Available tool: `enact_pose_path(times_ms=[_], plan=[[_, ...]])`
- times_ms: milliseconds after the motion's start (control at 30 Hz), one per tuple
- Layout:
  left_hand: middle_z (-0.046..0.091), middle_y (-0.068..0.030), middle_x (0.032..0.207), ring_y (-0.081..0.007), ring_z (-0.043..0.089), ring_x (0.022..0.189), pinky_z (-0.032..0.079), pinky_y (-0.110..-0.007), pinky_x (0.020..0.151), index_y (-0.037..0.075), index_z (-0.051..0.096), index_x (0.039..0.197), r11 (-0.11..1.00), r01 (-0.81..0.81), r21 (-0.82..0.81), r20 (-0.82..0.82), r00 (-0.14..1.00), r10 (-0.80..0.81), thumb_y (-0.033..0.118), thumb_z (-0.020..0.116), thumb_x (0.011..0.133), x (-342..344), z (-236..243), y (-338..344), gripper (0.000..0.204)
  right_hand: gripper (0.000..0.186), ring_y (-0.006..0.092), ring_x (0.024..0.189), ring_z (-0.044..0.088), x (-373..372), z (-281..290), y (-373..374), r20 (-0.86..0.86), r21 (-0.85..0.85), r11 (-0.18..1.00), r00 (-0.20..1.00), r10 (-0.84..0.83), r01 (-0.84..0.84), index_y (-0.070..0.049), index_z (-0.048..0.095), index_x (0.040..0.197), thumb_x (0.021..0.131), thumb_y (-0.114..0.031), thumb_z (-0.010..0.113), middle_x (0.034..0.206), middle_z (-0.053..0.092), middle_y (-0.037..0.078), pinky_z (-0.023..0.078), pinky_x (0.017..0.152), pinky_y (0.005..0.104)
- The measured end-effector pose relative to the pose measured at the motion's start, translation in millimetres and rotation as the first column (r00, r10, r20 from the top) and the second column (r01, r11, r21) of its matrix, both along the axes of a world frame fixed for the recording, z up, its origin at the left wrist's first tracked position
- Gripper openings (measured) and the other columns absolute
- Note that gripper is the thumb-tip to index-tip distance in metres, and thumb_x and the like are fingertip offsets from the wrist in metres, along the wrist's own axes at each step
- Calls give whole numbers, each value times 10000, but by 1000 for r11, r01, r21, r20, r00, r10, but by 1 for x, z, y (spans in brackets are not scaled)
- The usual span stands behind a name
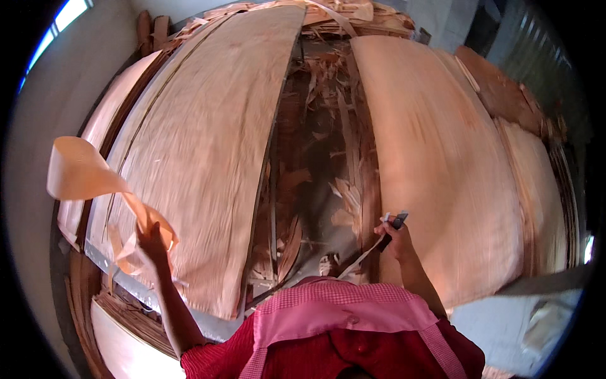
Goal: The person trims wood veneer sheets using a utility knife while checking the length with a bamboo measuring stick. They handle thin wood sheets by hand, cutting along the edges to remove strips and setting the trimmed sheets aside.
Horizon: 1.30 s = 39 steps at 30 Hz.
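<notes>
My left hand (151,241) is closed round a long, thin strip of wood veneer (85,174). The strip loops up and out to the left, and its loose curls hang beside the wrist. Under it lies a wide stack of pale veneer sheets (208,126). My right hand (398,241) grips a small black utility knife (384,242) by the near edge of a second veneer stack (435,145). A small white bit shows at its fingertips; I cannot tell what it is. A narrow pale band (361,258) runs from near this hand down toward my apron.
Between the stacks runs a gap whose floor (315,158) is littered with veneer scraps (346,196). More sheets (533,170) stand at the far right. Offcuts (360,19) are heaped at the back. A pale wall (38,145) rises on the left.
</notes>
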<state>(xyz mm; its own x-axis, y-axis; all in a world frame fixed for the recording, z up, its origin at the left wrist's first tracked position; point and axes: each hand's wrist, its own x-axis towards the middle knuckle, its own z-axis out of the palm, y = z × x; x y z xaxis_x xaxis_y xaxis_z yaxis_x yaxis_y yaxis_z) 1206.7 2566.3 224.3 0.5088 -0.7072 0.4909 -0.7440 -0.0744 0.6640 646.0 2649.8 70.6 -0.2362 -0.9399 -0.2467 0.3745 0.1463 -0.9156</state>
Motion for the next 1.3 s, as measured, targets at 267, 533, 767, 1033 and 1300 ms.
enact_pose_path(times_ms=[267, 533, 767, 1033, 1300], plan=[[582, -217, 873, -349, 578, 763, 453, -384, 622, 7, 502, 1086, 999, 18, -47, 133, 991, -12, 219, 622, 751, -91, -5, -208, 415, 165, 191, 672, 575, -86, 40, -244, -105, -2, 976, 971, 215, -217, -13, 471, 967, 818, -73, 512, 706, 538, 62, 461, 697, 330], [574, -209, 782, -347, 578, 705, 442, -391, 568, 75, 528, 1057, 973, -224, 62, 150, 966, 213, 241, 618, 745, -173, -9, -409, 365, 131, 171, 605, 551, -160, 54, -530, -146, 70, 858, 846, 514, -509, -20, 523, 831, 799, -137, 571, 649, 541, 71, 459, 627, 298], [591, -189, 826, -350, 581, 751, 452, -398, 606, 84, 506, 1102, 950, -292, 109, 218, 939, 264, 231, 600, 751, -226, -2, -593, 392, 117, 139, 570, 544, -201, 88, -772, -206, 242, 632, 597, 775, -736, -24, 560, 796, 792, -138, 587, 618, 551, 47, 444, 571, 273], [595, -186, 851, -352, 581, 728, 451, -415, 585, 118, 440, 1174, 889, -394, 232, 263, 905, 333, 209, 570, 771, -208, -57, -791, 433, 157, 141, 604, 555, -208, 70, -1014, -11, 456, 294, 325, 946, -840, -29, 560, 810, 711, -111, 651, 700, 555, 64, 443, 495, 261], [503, -142, 1132, -277, 460, 1056, 442, -408, 710, 129, 450, 1147, 764, -596, 246, 676, 670, 305, 312, 520, 812, -151, -43, -982, 389, 312, 174, 726, 549, -160, 59, -1165, -225, 680, -92, -327, 918, -727, 19, 589, 894, 738, -248, 633, 818, 621, 82, 441, 650, 315]])
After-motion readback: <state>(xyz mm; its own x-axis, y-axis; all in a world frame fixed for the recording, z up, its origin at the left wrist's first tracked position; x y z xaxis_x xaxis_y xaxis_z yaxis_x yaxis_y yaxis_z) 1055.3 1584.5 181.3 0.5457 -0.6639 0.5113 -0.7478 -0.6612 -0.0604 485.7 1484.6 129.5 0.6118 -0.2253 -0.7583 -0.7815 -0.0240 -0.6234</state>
